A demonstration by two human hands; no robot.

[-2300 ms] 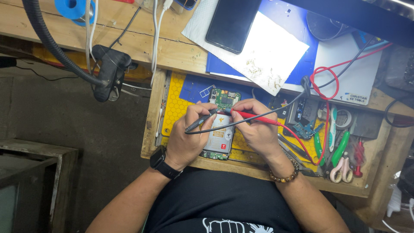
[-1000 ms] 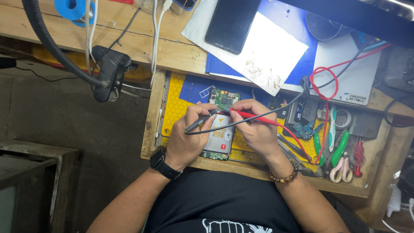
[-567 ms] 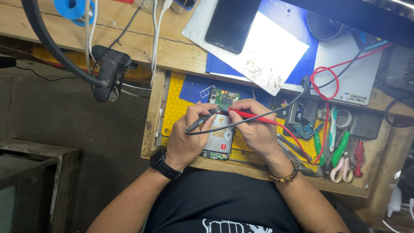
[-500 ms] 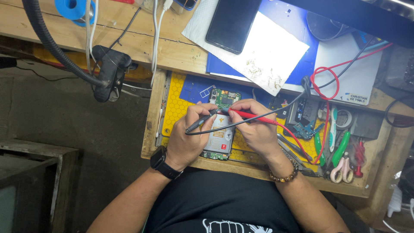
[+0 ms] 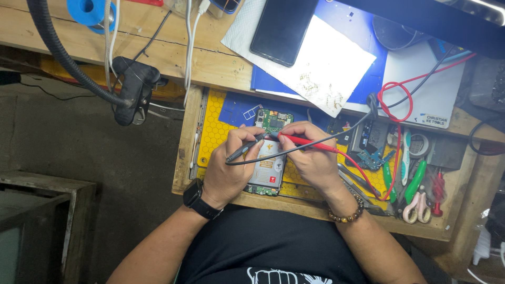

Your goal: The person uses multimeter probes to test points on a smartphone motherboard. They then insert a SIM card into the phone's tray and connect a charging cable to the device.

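An opened phone (image 5: 271, 152) with a green circuit board at its top and a pale battery lies on a yellow honeycomb mat (image 5: 213, 134). My left hand (image 5: 231, 168) grips a black test probe (image 5: 244, 150), its tip at the board. My right hand (image 5: 313, 155) grips a red test probe (image 5: 300, 140), tip also at the board. The two probe tips meet close together near the phone's upper part. Black and red leads (image 5: 389, 105) run off to the right.
A black phone (image 5: 284, 29) lies on white paper over a blue mat at the back. Tweezers, green and pink handled tools (image 5: 415, 184) and small boards sit at the right. A black clamp with a flexible arm (image 5: 131, 87) grips the bench edge at the left.
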